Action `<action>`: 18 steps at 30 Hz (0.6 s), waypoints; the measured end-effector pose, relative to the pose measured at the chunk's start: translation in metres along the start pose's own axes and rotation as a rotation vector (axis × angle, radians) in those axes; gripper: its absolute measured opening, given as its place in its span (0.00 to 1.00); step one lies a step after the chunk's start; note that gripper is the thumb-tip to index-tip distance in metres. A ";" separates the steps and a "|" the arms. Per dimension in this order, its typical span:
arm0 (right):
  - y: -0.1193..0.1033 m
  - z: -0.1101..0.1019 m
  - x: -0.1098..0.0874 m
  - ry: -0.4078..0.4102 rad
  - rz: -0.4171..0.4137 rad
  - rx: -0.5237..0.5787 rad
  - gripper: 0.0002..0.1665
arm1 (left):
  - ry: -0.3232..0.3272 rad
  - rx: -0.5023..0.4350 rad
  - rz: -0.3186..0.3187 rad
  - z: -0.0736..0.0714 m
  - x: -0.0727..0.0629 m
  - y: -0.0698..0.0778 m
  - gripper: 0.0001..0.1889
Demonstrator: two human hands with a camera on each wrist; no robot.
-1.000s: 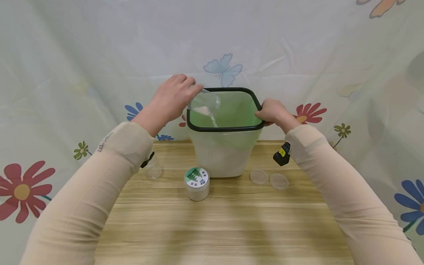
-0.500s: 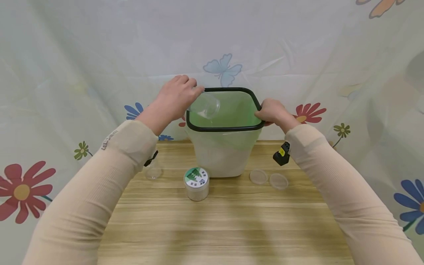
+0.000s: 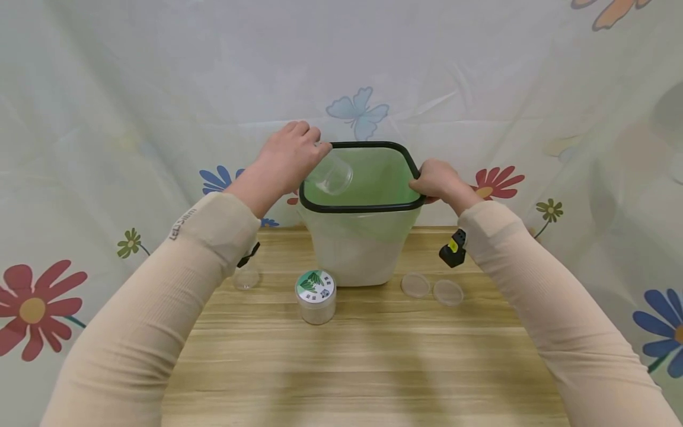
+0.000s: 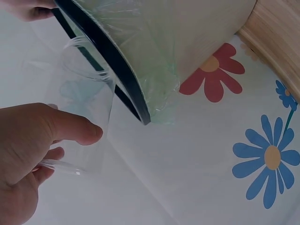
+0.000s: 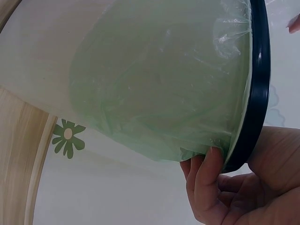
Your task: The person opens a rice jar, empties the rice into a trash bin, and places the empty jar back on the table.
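I see a pale wood-grain counter (image 3: pixel 368 367) before a flower-printed white curtain (image 3: pixel 341 53). Upper centre, the left hand (image 3: pixel 290 155), knuckles up, has its grip curled round a clear plastic cup (image 3: pixel 337 177) (tipped, I note) at the white, green-lined bin (image 3: pixel 357 255); the right hand (image 3: pixel 439 179) clasps its black rim (image 3: pixel 363 209).
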State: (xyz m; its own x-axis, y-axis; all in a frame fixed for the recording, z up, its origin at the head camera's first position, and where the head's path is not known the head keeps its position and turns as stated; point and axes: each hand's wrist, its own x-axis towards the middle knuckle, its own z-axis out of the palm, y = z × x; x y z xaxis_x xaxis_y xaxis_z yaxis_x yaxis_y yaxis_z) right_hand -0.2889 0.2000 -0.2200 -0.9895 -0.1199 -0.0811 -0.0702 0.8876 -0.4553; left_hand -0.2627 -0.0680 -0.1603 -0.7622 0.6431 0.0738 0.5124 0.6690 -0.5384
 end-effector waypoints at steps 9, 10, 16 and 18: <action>0.000 0.000 0.000 -0.007 0.010 -0.007 0.11 | -0.018 0.024 0.018 -0.007 0.003 0.001 0.49; 0.000 0.000 0.000 -0.008 0.012 -0.008 0.11 | -0.026 0.026 0.020 -0.008 0.003 0.002 0.49; 0.000 0.000 -0.001 -0.009 0.008 -0.009 0.11 | -0.043 0.026 0.027 -0.009 0.004 0.006 0.42; 0.000 0.000 -0.001 -0.011 0.006 -0.010 0.11 | -0.043 0.026 0.030 -0.010 0.004 0.007 0.39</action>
State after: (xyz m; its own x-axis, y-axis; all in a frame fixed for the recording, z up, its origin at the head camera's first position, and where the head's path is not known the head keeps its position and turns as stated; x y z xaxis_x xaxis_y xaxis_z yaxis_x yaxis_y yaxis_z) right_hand -0.2880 0.1998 -0.2199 -0.9885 -0.1193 -0.0931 -0.0657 0.8926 -0.4461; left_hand -0.2586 -0.0568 -0.1555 -0.7630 0.6461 0.0217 0.5254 0.6393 -0.5615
